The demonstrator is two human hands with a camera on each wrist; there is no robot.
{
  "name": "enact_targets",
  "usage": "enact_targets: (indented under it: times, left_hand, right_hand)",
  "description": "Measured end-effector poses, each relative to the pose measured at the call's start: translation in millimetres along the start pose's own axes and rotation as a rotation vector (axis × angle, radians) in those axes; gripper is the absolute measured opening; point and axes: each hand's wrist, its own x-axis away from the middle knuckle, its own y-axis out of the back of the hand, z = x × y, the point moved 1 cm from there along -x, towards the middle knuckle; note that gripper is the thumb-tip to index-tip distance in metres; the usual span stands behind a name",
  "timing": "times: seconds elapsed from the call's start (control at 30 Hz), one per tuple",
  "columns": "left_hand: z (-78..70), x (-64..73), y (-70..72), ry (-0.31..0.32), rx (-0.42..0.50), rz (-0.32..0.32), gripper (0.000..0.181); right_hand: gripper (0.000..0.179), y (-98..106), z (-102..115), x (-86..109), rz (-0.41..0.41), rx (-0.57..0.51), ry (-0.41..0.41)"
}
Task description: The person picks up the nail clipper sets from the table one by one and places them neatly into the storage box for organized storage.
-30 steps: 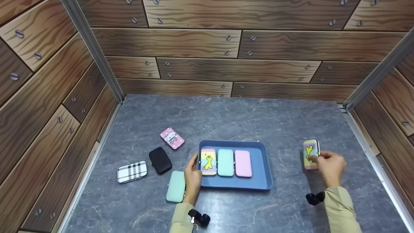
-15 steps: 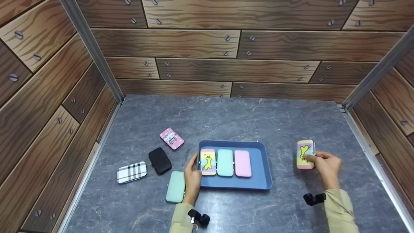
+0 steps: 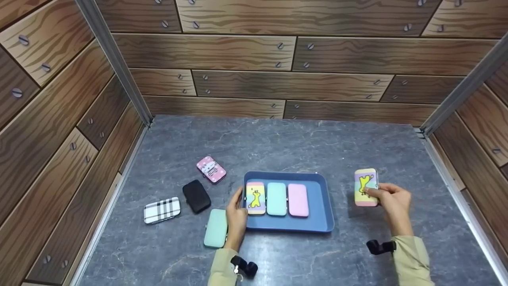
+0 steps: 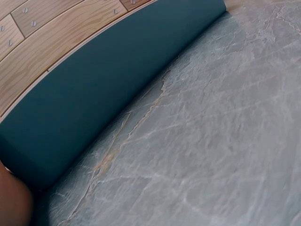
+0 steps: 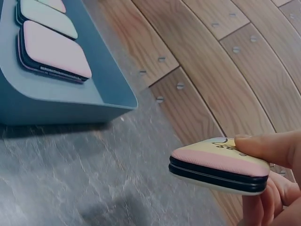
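Note:
My right hand point(image 3: 398, 202) pinches a small giraffe-print hinged case point(image 3: 365, 186) between thumb and fingers, raised above the table to the right of the tray. In the right wrist view this case point(image 5: 218, 165) shows a pink end and dark edges. My left hand point(image 3: 237, 222) holds the left rim of a blue tray point(image 3: 323, 222). Inside the tray, another giraffe-print case point(image 3: 255, 198), a mint case point(image 3: 276, 199) and a pink case point(image 3: 298, 200) lie side by side; the tray's right part is bare.
Left of the tray lie a pink patterned case point(image 3: 211, 169), a black case point(image 3: 197, 196) and a plaid case point(image 3: 162, 211). A mint case point(image 3: 216, 228) lies beside my left hand, partly behind it. Wood-patterned walls point(image 3: 246, 55) enclose the grey table point(image 3: 285, 143).
My right hand has carried the giraffe-print case leftward, nearer the tray, and its printed face has turned more toward the head camera. The left hand and tray have stayed put.

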Motion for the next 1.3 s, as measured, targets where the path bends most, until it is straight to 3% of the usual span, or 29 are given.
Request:
enact_targets:
  times: [0.1,0.23,0.33,0.73,1.0,1.2,1.3]
  left_hand:
    - [-14.2,4.9,0.2,0.002,-0.004,0.009,0.081]
    - [-13.0,5.5,0.8,0.002,-0.011,0.017,0.081]
    - [0.6,1.7,0.5,0.013,-0.012,0.019,0.083]
    - [1.0,0.2,-1.0,0.009,-0.054,0.002,0.082]
    - [2.5,1.2,0.8,0.004,-0.026,0.012,0.083]
    - [-0.4,1.2,-0.5,0.007,-0.036,0.006,0.082]
    - [-11.8,5.0,-0.4,-0.003,-0.03,0.012,0.08]
  right_hand:
    - [0.015,-3,0,4.3,0.009,-0.041,0.0]
    - [0.016,-7,0,10.3,0.035,-0.091,-0.023]
    - [0.015,-10,-1,14.4,0.049,-0.105,-0.033]
    - [0.015,-26,-4,22.3,0.057,-0.146,-0.015]
    - [0.018,-39,-7,29.2,0.093,-0.168,-0.001]
    - [0.02,-49,-11,34.1,0.112,-0.177,-0.014]
    - [0.017,-52,-13,35.7,0.133,-0.169,-0.026]
